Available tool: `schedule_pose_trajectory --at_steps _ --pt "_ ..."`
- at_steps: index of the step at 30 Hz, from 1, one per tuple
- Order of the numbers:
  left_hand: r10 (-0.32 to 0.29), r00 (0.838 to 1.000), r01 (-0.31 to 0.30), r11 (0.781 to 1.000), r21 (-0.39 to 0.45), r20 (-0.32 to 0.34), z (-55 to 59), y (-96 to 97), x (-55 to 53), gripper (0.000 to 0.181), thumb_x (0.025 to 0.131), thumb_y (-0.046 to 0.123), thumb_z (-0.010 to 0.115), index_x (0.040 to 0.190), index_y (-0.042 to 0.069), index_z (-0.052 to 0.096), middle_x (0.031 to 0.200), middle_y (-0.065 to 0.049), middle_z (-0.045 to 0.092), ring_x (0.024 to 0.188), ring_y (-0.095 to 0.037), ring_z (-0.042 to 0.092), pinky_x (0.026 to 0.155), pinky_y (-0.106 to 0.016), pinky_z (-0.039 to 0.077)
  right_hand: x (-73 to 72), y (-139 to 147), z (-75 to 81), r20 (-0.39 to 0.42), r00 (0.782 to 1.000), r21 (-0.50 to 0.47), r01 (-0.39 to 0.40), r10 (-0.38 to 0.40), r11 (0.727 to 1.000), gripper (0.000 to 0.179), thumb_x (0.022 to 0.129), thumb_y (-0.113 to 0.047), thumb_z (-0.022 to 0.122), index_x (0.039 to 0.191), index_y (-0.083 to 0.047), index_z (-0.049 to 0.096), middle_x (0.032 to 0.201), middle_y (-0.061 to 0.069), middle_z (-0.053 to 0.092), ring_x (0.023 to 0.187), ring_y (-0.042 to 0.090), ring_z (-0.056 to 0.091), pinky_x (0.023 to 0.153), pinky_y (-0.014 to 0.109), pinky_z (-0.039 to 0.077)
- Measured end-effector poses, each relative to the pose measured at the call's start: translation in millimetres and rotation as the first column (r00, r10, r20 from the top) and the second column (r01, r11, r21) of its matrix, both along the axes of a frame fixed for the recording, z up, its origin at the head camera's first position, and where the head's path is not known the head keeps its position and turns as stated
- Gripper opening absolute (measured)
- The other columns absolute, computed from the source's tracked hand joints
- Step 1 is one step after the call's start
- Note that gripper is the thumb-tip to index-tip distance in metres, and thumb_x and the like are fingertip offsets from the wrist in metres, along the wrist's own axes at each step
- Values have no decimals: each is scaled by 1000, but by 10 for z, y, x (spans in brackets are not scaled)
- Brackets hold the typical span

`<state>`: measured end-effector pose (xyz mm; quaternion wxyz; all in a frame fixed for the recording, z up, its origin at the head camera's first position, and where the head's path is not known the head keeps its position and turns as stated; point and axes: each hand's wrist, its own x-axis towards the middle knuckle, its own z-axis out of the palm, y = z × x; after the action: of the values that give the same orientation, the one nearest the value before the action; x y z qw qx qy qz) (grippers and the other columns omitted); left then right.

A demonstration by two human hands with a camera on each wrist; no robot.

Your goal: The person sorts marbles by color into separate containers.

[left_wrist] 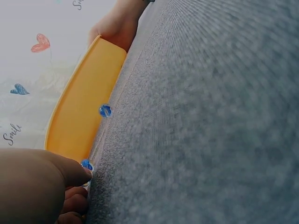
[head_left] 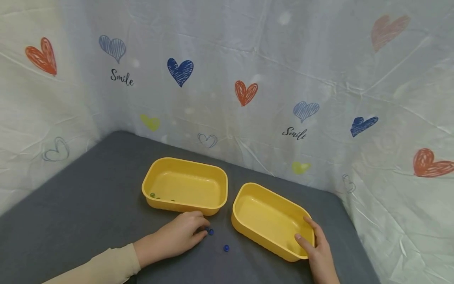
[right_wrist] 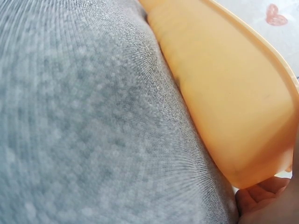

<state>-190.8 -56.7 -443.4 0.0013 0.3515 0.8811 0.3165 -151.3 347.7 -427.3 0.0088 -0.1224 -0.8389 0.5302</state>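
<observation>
My left hand reaches low over the dark cloth, in front of the left yellow bin. Its thumb and bent fingers come around a blue marble; I cannot tell whether they pinch it. Right beside the fingertips lies a second blue marble, and another blue marble sits farther right, also showing as a blue marble in the left wrist view. My right hand grips the right end of a second yellow bin, thumb over the near rim. That bin's wall fills much of the right wrist view.
The left yellow bin holds several small green marbles along its near side. Both bins stand on a grey cloth-covered surface. Behind them hangs a white curtain printed with hearts.
</observation>
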Motion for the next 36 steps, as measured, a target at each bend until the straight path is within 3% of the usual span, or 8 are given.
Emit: schedule_pose_trajectory --at_steps 13,25,36 --pt "7 1000 -7 1000 20 -9 0 3 -6 13 92 19 73 104 15 75 94 10 62 84 -2 58 72 -25 52 2 7 -1 9 1000 -9 3 -3 1000 76 95 -43 67 155 -20 26 162 13 14 137 24 34 81 14 48" --pt "-37 999 38 999 38 -10 61 19 -6 10 93 19 72 103 17 75 90 14 59 80 1 56 69 -21 50 0 16 -6 20 1000 16 9 -10 1000 78 94 -44 68 155 -20 26 163 14 14 140 27 30 81 12 46" --pt "-76 997 73 986 148 12 225 148 16 11 95 18 70 105 16 75 90 16 61 79 2 55 70 -21 50 -8 16 -12 17 1000 -9 9 -9 1000 77 95 -42 68 155 -20 26 163 14 14 138 25 32 81 13 47"
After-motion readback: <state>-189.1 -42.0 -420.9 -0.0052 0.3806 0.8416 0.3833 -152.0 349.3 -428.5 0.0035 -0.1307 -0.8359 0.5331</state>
